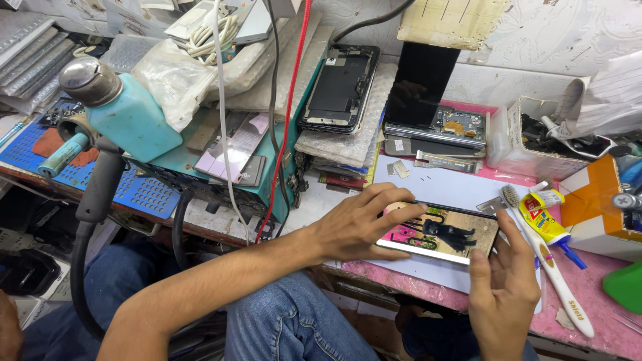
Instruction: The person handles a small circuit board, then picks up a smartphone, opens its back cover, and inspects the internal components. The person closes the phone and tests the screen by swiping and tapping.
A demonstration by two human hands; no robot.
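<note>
A smartphone (447,234) with a lit screen showing a pink picture is held flat just above the pink work mat (588,284). My left hand (358,224) grips its left end, fingers curled over the top edge. My right hand (501,281) holds the right end, thumb resting on the screen's lower right part. A white sheet (441,184) lies under the phone.
A white toothbrush (552,267) and a yellow glue tube (543,220) lie right of the phone. An opened phone body (339,87) rests on stacked bubble wrap; another disassembled phone (428,100) leans at the wall. A teal liquid dispenser bottle (120,107), cables and a cardboard box (535,134) crowd the bench.
</note>
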